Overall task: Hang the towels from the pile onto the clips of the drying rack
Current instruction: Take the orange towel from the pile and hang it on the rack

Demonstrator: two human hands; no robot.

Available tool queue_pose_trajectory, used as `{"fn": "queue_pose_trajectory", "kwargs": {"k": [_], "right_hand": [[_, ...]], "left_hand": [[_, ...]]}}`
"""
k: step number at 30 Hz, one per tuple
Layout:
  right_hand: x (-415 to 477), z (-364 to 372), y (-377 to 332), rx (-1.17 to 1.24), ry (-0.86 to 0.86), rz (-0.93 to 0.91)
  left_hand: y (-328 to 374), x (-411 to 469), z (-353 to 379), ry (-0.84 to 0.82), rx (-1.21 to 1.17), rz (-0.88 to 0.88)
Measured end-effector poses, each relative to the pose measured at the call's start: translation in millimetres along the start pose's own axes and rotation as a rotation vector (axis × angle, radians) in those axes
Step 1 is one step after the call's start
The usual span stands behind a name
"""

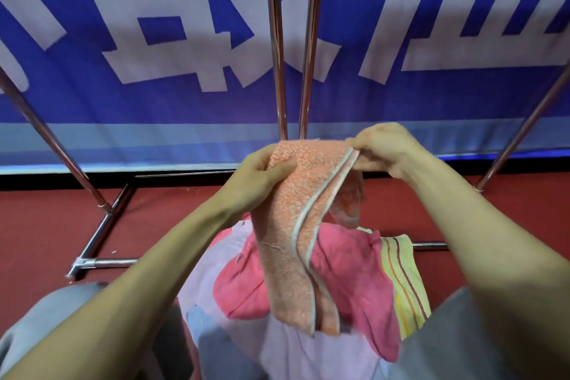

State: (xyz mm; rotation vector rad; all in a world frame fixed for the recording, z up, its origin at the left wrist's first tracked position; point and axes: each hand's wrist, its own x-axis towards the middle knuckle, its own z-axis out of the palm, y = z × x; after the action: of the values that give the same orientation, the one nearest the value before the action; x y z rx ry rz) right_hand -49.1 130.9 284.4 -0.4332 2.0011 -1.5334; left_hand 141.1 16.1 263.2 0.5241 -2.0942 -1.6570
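While both hands lift the towel by its top edge, it hangs doubled at 12 o'clock of the pile, with its lower end dangling in front of the heap. Left hand grips the top-left corner, thumb pressed on the front face. Right hand pinches the opposite corner at the white-trimmed hem and draws it toward 3 o'clock.

Judgement: the edge is being spread taut so a corner can be fed to a clip. The step is orienting the towel; it is not hung yet. Clips are not in view.

Rack: two chrome uprights at 12 o'clock just behind the towel, slanted legs at 9 and 3 o'clock, base bar at 8 o'clock.

The pile sits at 6 o'clock, with a pink towel on top, a striped towel at its 3 o'clock and lilac cloth beneath. What the pile rests on, cannot tell.

Floor is red. A blue banner with big white characters covers the back.
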Motion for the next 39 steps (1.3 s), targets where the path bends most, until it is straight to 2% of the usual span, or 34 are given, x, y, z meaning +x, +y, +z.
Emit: {"fn": "queue_pose_trajectory", "kwargs": {"k": [1, 3, 4, 6, 10, 11, 19, 22, 24, 29, 31, 34, 36, 39], "right_hand": [[0, 0, 3, -0.216, 0.028, -0.057], [-3, 9, 5, -0.354, 0.066, -0.197], [-4, 16, 6, -0.307, 0.031, -0.254], [-11, 35, 6, -0.168, -0.145, -0.282], [-28, 64, 2, 0.194, -0.597, -0.090], [-28, 69, 4, 0.252, -0.667, -0.053], [-34, 97, 6, 0.012, -0.875, -0.082], [-40, 95, -4, -0.067, -0.934, -0.166], [-46, 93, -16, -0.071, -0.919, -0.230], [-51, 86, -58, -0.240, -0.601, -0.580], [-52, 79, -77, -0.298, -0.508, -0.659], [-58, 72, -103, -0.420, -0.408, -0.764], [-62, 69, -119, -0.472, -0.340, -0.802], [-71, 64, -142, -0.471, -0.245, -0.843]], "left_hand": [[3, 1, -3, -0.009, 0.055, 0.021], [10, 1, -7, -0.020, 0.134, 0.066], [14, 2, -7, -0.012, 0.168, 0.091], [19, 4, -9, 0.019, 0.234, 0.132], [23, 1, -19, 0.073, 0.231, 0.121], [24, -1, -22, 0.090, 0.229, 0.117], [22, -12, -57, 0.159, 0.371, 0.062], [20, -16, -69, 0.181, 0.393, 0.045], [17, -17, -77, 0.165, 0.386, -0.008], [12, -22, -86, 0.202, 0.152, -0.112], [11, -24, -85, 0.120, 0.028, -0.167], [19, -27, -88, -0.050, -0.089, -0.128], [37, -28, -90, -0.114, -0.057, -0.065], [71, -27, -92, -0.069, 0.137, 0.029]]}}
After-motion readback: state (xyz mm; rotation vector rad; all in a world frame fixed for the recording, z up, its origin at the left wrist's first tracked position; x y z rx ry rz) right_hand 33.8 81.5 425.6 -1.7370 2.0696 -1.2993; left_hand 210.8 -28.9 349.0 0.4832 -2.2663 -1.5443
